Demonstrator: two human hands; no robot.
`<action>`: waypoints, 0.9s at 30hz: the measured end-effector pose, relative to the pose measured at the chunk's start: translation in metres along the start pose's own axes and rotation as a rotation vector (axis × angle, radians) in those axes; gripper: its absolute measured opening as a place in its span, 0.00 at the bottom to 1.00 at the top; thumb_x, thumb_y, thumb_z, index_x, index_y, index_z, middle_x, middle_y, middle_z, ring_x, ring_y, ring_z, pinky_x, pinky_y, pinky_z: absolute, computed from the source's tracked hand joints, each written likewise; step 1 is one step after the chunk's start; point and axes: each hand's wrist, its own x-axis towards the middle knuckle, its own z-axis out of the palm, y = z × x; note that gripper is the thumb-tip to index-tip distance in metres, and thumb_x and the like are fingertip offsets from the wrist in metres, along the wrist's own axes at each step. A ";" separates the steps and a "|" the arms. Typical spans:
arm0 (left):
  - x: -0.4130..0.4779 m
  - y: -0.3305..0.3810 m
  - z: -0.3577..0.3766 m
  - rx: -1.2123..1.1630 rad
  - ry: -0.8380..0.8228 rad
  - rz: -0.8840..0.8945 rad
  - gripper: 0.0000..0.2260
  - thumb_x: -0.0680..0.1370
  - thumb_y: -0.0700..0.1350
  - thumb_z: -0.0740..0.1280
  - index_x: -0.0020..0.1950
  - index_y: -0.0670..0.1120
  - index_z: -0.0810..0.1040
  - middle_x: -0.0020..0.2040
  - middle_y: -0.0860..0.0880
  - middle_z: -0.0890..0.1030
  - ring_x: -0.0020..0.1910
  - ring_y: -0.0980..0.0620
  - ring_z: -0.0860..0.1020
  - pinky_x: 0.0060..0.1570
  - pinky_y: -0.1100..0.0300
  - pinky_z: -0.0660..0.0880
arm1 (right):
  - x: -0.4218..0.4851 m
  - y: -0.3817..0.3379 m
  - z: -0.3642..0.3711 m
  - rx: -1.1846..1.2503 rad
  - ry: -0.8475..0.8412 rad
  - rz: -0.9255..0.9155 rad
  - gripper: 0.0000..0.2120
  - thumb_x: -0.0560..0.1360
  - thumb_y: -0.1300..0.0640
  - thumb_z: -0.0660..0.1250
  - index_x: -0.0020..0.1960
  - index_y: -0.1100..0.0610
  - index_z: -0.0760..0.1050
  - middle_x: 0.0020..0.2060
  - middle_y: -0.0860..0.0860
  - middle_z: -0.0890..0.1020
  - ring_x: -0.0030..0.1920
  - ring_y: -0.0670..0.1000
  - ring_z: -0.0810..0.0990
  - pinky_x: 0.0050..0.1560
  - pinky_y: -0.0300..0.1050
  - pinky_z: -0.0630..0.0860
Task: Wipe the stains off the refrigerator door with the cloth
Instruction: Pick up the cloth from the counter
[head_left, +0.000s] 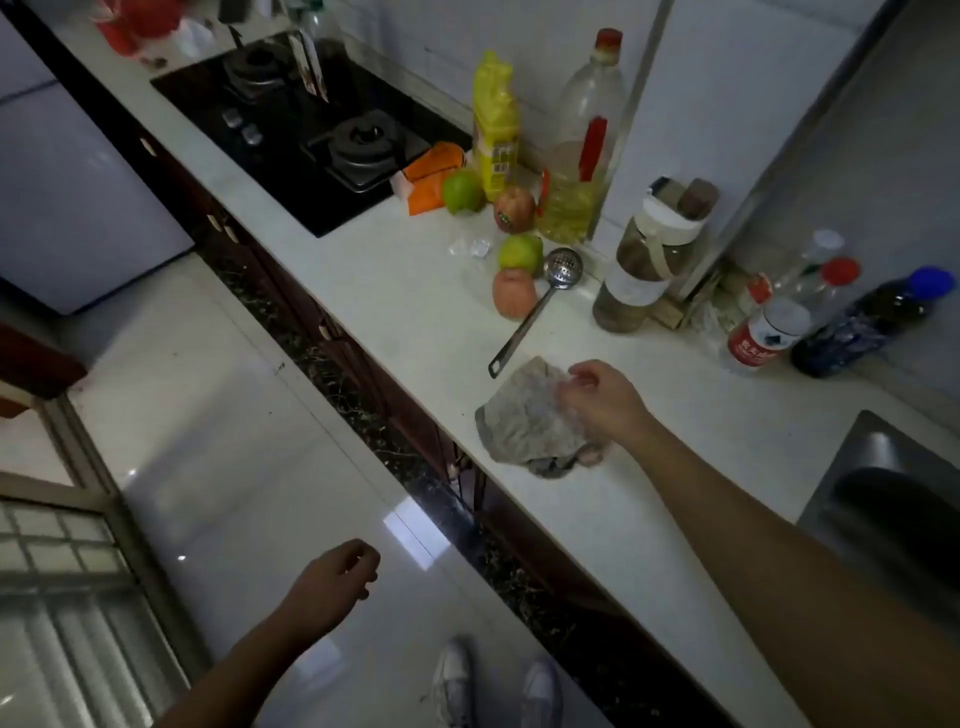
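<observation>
left hand hangs nearest, over the glossy floor, fingers loosely curled and holding nothing. right hand reaches onto the white tabletop, fingers bent over the right edge of the crumpled grey cloth; blur hides whether they actually pinch it. just beyond the cloth lies a metal skimmer, its bowl beside a pinkish fruit. the pale refrigerator door stands well apart, far left.
</observation>
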 end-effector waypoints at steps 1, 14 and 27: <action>0.009 -0.005 0.003 -0.020 0.011 -0.002 0.10 0.82 0.49 0.60 0.48 0.51 0.80 0.45 0.50 0.84 0.41 0.52 0.84 0.42 0.59 0.75 | 0.013 -0.002 0.003 -0.041 -0.009 0.000 0.24 0.72 0.45 0.75 0.64 0.53 0.75 0.56 0.49 0.80 0.58 0.53 0.80 0.59 0.48 0.76; 0.016 -0.039 0.005 -0.108 -0.005 -0.117 0.10 0.83 0.47 0.60 0.48 0.49 0.80 0.45 0.49 0.85 0.41 0.50 0.84 0.41 0.58 0.75 | 0.026 0.016 0.043 -0.363 -0.132 0.020 0.54 0.56 0.27 0.75 0.75 0.51 0.66 0.67 0.55 0.75 0.66 0.59 0.75 0.66 0.60 0.76; -0.039 -0.089 0.056 -0.197 0.032 -0.186 0.10 0.82 0.48 0.61 0.46 0.48 0.80 0.42 0.49 0.84 0.40 0.48 0.83 0.49 0.52 0.78 | -0.084 0.031 0.084 -0.025 -0.043 -0.013 0.17 0.71 0.47 0.77 0.56 0.52 0.79 0.48 0.48 0.84 0.48 0.49 0.82 0.48 0.44 0.78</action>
